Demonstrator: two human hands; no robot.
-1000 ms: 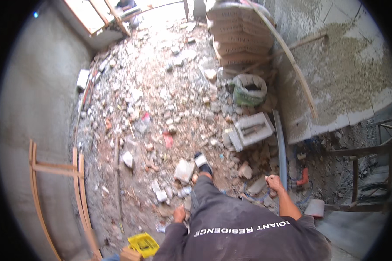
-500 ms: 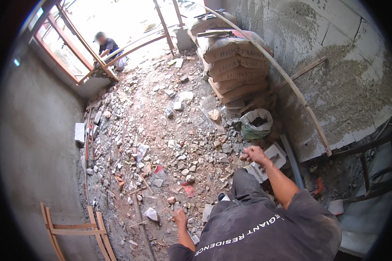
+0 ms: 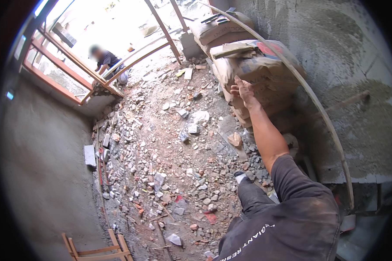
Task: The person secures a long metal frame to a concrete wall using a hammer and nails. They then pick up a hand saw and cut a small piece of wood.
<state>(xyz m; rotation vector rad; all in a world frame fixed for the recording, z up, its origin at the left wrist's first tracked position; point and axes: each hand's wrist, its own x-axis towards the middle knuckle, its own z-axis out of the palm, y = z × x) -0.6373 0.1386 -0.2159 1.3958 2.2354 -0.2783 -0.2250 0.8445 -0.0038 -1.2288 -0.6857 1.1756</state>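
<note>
My right hand (image 3: 245, 92) is stretched out with its fingers extended and nothing in it. It is in front of the stacked brown paper cement sacks (image 3: 276, 71); whether it touches them I cannot tell. Loose dark flat pieces (image 3: 235, 50) lie on top of the nearer stack. A long pale wooden strip (image 3: 318, 102) leans across the sacks. My right forearm partly hides a pale open sack (image 3: 292, 145) beside the wall. My left hand is out of view.
Broken stone and rubble (image 3: 174, 148) cover the floor. A crouching person (image 3: 106, 61) is by the wooden frame (image 3: 61, 54) at the far left. A pale block (image 3: 90, 155) stands by the left wall, with a small timber frame (image 3: 98, 251) at the lower left.
My right hand has risen from beside the open sack to the cement sacks, and its fingers have straightened. My left hand has gone out of view. I have stepped forward.
</note>
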